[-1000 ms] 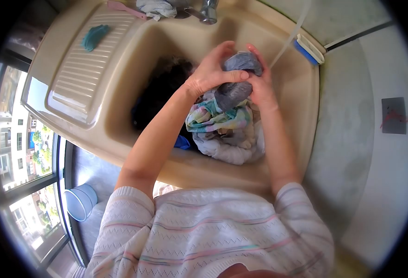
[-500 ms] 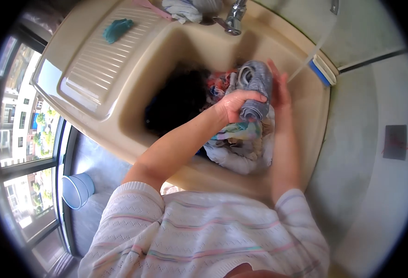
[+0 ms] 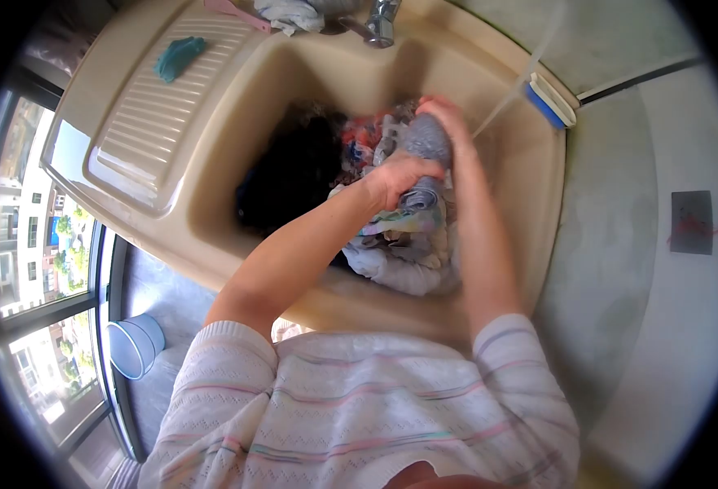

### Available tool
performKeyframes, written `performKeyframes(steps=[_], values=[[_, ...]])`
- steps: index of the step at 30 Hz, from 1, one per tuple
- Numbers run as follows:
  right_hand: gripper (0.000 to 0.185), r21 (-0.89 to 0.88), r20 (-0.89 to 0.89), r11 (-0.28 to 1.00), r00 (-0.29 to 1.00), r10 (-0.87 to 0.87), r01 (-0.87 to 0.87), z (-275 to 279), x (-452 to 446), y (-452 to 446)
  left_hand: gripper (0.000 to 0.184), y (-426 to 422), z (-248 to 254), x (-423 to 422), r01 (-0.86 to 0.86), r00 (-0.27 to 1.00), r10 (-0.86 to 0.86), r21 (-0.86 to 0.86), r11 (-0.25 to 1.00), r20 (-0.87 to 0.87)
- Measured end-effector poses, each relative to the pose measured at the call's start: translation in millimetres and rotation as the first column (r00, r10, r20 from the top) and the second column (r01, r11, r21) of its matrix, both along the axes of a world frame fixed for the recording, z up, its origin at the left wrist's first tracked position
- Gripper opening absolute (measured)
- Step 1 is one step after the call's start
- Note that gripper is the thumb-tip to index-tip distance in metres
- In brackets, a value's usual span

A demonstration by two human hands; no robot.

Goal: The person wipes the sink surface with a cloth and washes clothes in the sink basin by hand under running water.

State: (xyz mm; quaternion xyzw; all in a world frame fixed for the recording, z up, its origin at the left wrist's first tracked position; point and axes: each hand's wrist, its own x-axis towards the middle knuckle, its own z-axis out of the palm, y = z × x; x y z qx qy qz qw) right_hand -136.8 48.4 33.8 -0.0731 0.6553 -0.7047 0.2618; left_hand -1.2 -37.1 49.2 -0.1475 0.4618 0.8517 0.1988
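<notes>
A rolled-up wet grey cloth (image 3: 427, 140) is held over the sink basin (image 3: 509, 175). My left hand (image 3: 404, 178) is closed around its near end, thumb across the top. Over the far end curls my right hand (image 3: 447, 116), its fingers bent around the roll and slightly blurred. Beneath the roll lies a heap of wet laundry: a white garment (image 3: 399, 267) in front and a red patterned cloth (image 3: 363, 138) behind. Dark clothes (image 3: 294, 175) fill the left of the basin.
A chrome faucet (image 3: 382, 23) stands at the back rim, with a bundled white cloth (image 3: 289, 14) beside it. On the ribbed washboard (image 3: 143, 134) lies a teal brush-like item (image 3: 180, 59). A blue-and-white brush (image 3: 550, 102) rests on the right rim. A light-blue bucket (image 3: 136, 344) is on the floor.
My right hand has gone from lying open along the roll's right side to curling over its far end. The roll has tilted and lowered a little. The view has shifted slightly.
</notes>
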Motion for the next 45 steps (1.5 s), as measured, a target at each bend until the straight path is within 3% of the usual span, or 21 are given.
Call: performKeyframes(steps=[2, 4, 7, 8, 9, 10, 11, 13, 14, 18, 21, 22, 25, 29, 31, 32, 34, 36, 39, 43, 45], values=[[0.009, 0.434, -0.524, 0.867, 0.852, 0.024, 0.243, -77, -13, -7, 0.032, 2, -25, -5, 0.044, 0.999, -0.043, -0.425, 0.904, 0.012], [0.012, 0.537, -0.554, 0.768, 0.832, 0.009, 0.35, -74, 1, -14, 0.033, -3, -30, -7, 0.159, 0.983, -0.162, -0.855, 0.494, 0.09], [0.019, 0.51, -0.583, 0.78, 0.812, 0.003, 0.364, -70, -10, -15, 0.04, -2, -38, -10, -0.002, 0.993, -0.111, -0.941, 0.339, -0.043], [0.021, 0.507, -0.59, 0.787, 0.807, 0.019, 0.351, -71, -15, -12, 0.041, -1, -40, -11, -0.032, 0.992, -0.083, -0.811, 0.585, -0.099], [0.028, 0.408, -0.318, 0.904, 0.948, 0.01, 0.127, -46, -10, -9, 0.044, -2, -35, -11, -0.061, 0.988, -0.038, -0.617, 0.785, -0.147], [0.034, 0.224, -0.024, 0.972, 0.997, 0.072, -0.064, -7, 0, -6, 0.046, -5, -29, -11, -0.089, 0.983, 0.021, -0.376, 0.923, -0.18], [0.049, 0.025, 0.043, 0.976, 0.976, 0.214, -0.215, 20, 4, 7, 0.047, -9, -17, -10, -0.062, 0.993, 0.044, -0.164, 0.985, -0.112], [0.072, -0.576, 0.022, 0.774, 0.941, 0.336, -0.263, 29, 10, 30, 0.048, -15, 11, -6, -0.043, 0.999, 0.036, 0.283, 0.958, 0.031], [0.076, -0.683, -0.01, 0.694, 0.952, 0.305, -0.23, 22, 13, 31, 0.05, -15, 15, -5, 0.027, 0.999, -0.037, 0.502, 0.864, 0.009], [0.061, -0.871, -0.101, 0.445, 0.963, 0.25, -0.207, 56, 58, -1, 0.056, 2, 32, 9, 0.197, 0.978, -0.074, 0.734, 0.65, -0.196], [0.036, -0.813, -0.096, 0.523, 0.944, 0.316, -0.258, 69, 36, 7, 0.054, -4, 51, 12, 0.213, 0.964, -0.072, 0.578, 0.787, -0.257], [0.025, -0.626, 0.051, 0.758, 0.96, 0.274, -0.183, 94, 41, 4, 0.047, -7, 47, 11, 0.104, 0.986, -0.031, 0.466, 0.879, -0.162], [0.014, -0.323, -0.011, 0.937, 0.99, 0.139, -0.135, 65, 29, -15, 0.035, -14, 39, 0, -0.065, 0.993, 0.062, -0.024, 0.998, -0.099], [0.012, 0.134, -0.619, 0.946, 0.77, -0.153, 0.296, -10, 35, -41, 0.036, -18, -47, -18, -0.154, 0.974, 0.033, -0.549, 0.821, -0.224], [0.01, 0.094, -0.55, 0.937, 0.802, -0.234, 0.338, -14, 40, -47, 0.038, -16, -40, -13, -0.244, 0.957, 0.023, -0.762, 0.6, -0.289], [0.009, 0.04, -0.482, 0.941, 0.832, -0.275, 0.335, -15, 35, -45, 0.035, -17, -38, -14, -0.24, 0.96, 0.035, -0.748, 0.619, -0.279], [0.01, -0.069, -0.405, 0.926, 0.838, -0.365, 0.37, -7, 26, -36, 0.037, -24, -21, -14, -0.094, 0.976, -0.009, -0.462, 0.882, -0.216], [0.014, -0.161, -0.275, 0.902, 0.86, -0.431, 0.401, 7, 9, -25, 0.042, -27, 3, -9, 0.021, 0.984, -0.044, -0.133, 0.991, -0.171], [0.013, -0.251, -0.206, 0.882, 0.868, -0.452, 0.4, 32, -4, -16, 0.038, -24, 19, -3, 0.056, 0.968, -0.08, -0.105, 0.993, -0.239], [0.016, -0.117, -0.547, 0.91, 0.739, -0.393, 0.398, 49, 29, -23, 0.033, -33, 3, -15, -0.109, 0.952, -0.082, -0.575, 0.811, -0.296], [0.017, -0.148, -0.572, 0.904, 0.711, -0.409, 0.401, 47, 38, -30, 0.032, -39, 5, -16, -0.146, 0.972, 0.027, -0.507, 0.849, -0.235]])
